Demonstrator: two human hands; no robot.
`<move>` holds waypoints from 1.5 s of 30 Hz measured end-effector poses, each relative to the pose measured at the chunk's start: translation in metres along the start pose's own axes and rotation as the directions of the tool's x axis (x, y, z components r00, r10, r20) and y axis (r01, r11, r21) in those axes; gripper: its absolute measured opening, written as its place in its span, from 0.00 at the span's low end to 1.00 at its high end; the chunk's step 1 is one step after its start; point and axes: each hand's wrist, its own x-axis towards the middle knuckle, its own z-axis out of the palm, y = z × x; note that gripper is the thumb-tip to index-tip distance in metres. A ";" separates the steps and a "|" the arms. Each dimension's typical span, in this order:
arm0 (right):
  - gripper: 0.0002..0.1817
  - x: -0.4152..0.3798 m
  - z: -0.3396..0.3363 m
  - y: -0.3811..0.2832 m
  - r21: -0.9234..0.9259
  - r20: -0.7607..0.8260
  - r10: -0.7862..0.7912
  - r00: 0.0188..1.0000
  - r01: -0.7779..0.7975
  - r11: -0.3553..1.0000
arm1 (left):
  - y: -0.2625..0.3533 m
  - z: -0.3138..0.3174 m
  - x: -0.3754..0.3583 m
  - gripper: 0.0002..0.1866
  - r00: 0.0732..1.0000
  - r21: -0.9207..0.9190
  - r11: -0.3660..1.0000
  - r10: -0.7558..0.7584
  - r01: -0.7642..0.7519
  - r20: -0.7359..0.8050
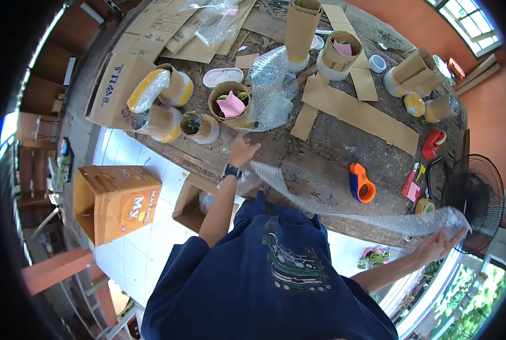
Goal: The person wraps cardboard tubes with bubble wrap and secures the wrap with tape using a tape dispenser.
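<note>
My right hand (441,245), out at the table's right end, grips one end of a long strip of bubble wrap (343,214). The strip stretches back along the table's front edge toward my left wrist, with part of it bunched near that wrist. My left hand (244,151), wearing a dark watch (231,170), is over the front edge with thumb and fingers apart. Just beyond its fingertips lies a wider bubble wrap sheet (272,85). A cardboard-wrapped potted plant (230,105) with pink paper stands beside that sheet, and a smaller wrapped pot (200,129) is to its left.
An orange and blue tape dispenser (363,184), a red tape dispenser (433,144) and a fan (474,198) are on the right. Flat cardboard pieces (366,122) lie mid-table. More wrapped pots (415,73) stand at back right. Cardboard boxes (119,198) sit below left.
</note>
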 end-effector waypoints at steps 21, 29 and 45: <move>0.36 -0.003 -0.017 -0.029 -0.190 -0.087 0.106 0.991 -0.121 0.974 | -0.054 -0.007 0.091 0.51 0.940 -0.369 0.869 0.267 -0.330 -0.212; 0.37 -0.004 -0.020 -0.030 -0.265 -0.063 0.084 0.994 -0.098 0.959 | 0.014 -0.023 0.040 0.51 0.882 -0.376 0.830 0.262 -0.413 -0.391; 0.30 -0.126 0.191 -0.038 0.026 0.889 0.231 0.396 -0.547 0.837 | 0.070 -0.102 -0.104 0.43 0.898 -0.786 0.460 0.349 -0.412 -0.267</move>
